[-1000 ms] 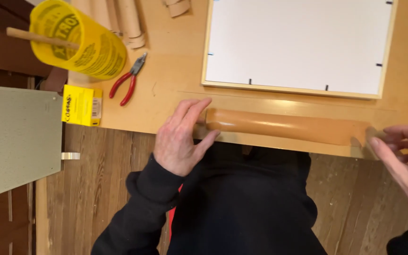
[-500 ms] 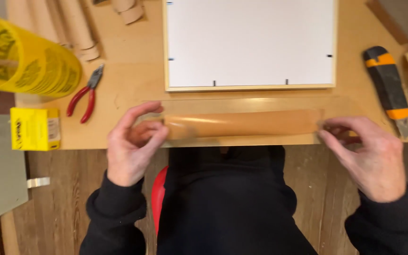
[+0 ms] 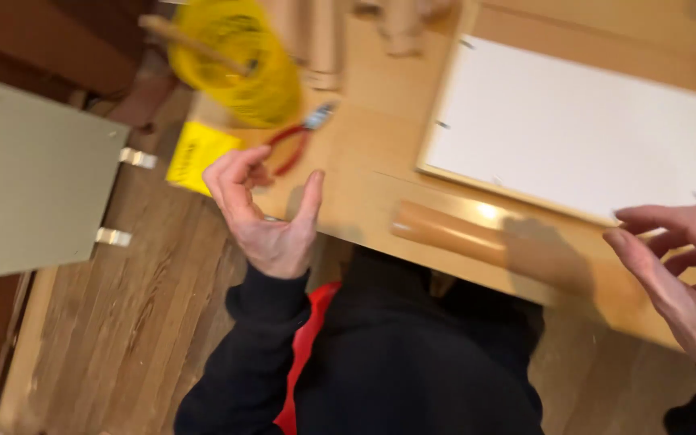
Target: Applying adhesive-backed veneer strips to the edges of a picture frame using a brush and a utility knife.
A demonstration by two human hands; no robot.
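Observation:
A strip of brown tape or rolled brown paper (image 3: 477, 235) lies along the near edge of the wooden table (image 3: 372, 169). My left hand (image 3: 263, 211) is lifted off it, palm up with fingers spread, holding nothing, near the table's left corner. My right hand (image 3: 682, 278) hovers at the right with fingers apart, just past the strip's right end, also empty. Behind the strip lies a white board in a light wooden frame (image 3: 582, 133). The view is blurred by motion.
Red-handled pliers (image 3: 296, 141), a yellow spool on a stick (image 3: 239, 60) and a small yellow box (image 3: 199, 153) sit at the table's left end. Cardboard tubes (image 3: 324, 36) lie at the back. A grey-green panel (image 3: 30, 177) stands at left over the wooden floor.
Both hands have let go of the brown strip and lifted away. The camera has swung and tilted, so the table now runs diagonally.

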